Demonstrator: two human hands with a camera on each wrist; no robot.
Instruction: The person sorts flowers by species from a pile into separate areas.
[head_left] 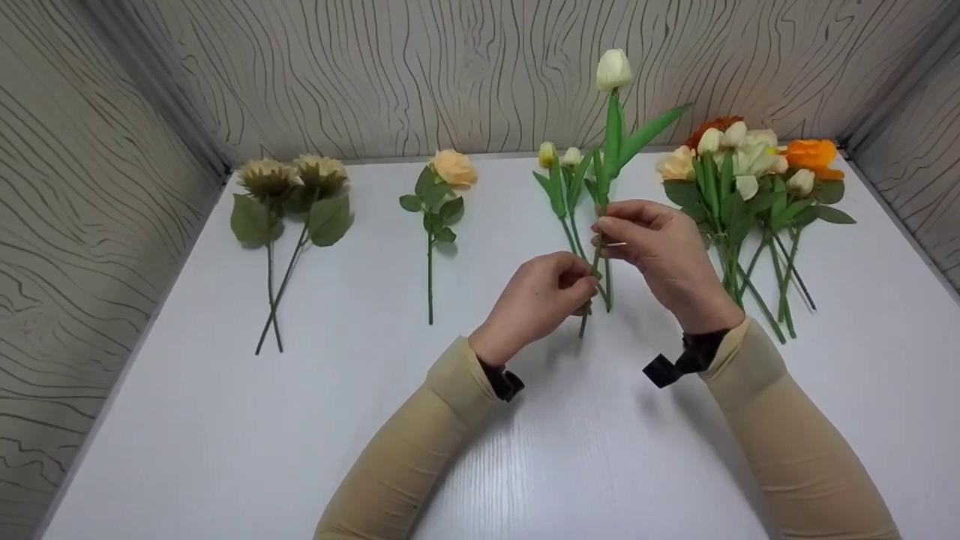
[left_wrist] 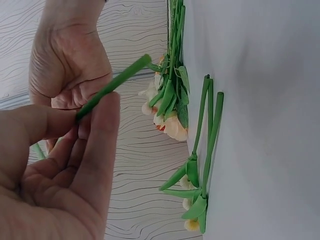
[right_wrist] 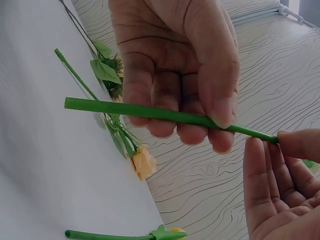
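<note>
A white tulip [head_left: 614,71] with a green stem and leaves is held upright above the table. My right hand [head_left: 664,255] pinches its stem just below the leaves, between thumb and fingers. Lower down, the left hand [head_left: 536,300] pinches the same stem near its bottom end. The cut end of the stem [left_wrist: 115,85] sticks out past the left thumb and finger in the left wrist view. Behind the hands lie other tulips [head_left: 556,191], white and yellow, with their stems toward me; the held tulip partly overlaps them in the head view.
To the left, two sunflowers [head_left: 292,184] lie with crossed stems. A peach rose [head_left: 454,168] lies between them and the tulips. A mixed pile of flowers [head_left: 757,165] is at the right. Patterned panels [head_left: 450,75] surround the white table [head_left: 225,435].
</note>
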